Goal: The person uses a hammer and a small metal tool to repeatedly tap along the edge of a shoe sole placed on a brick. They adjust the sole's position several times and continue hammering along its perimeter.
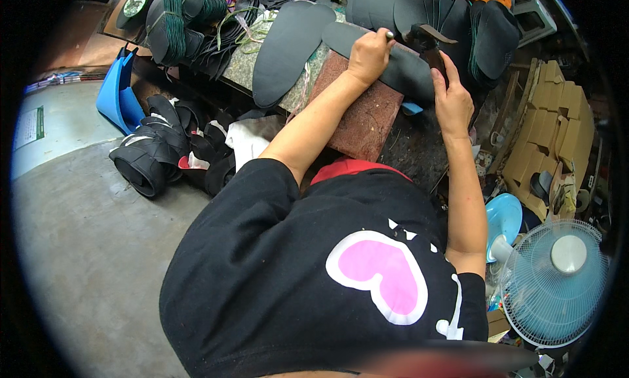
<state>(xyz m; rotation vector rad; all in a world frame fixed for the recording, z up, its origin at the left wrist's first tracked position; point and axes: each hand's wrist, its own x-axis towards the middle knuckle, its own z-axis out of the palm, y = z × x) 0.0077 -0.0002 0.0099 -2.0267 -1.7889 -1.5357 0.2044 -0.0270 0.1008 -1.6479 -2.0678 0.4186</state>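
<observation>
A dark sole (407,69) lies under the left hand (371,56), fist tight around a metal-ended tool (390,35); right hand (453,104), just beside the sole, holds a hammer (430,50).

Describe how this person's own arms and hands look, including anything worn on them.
The left hand and right hand are ungloved, and no watch or bracelet shows on the bare forearms. The upper arms are covered by short black sleeves, part of a black shirt with a white-edged pink heart.
</observation>
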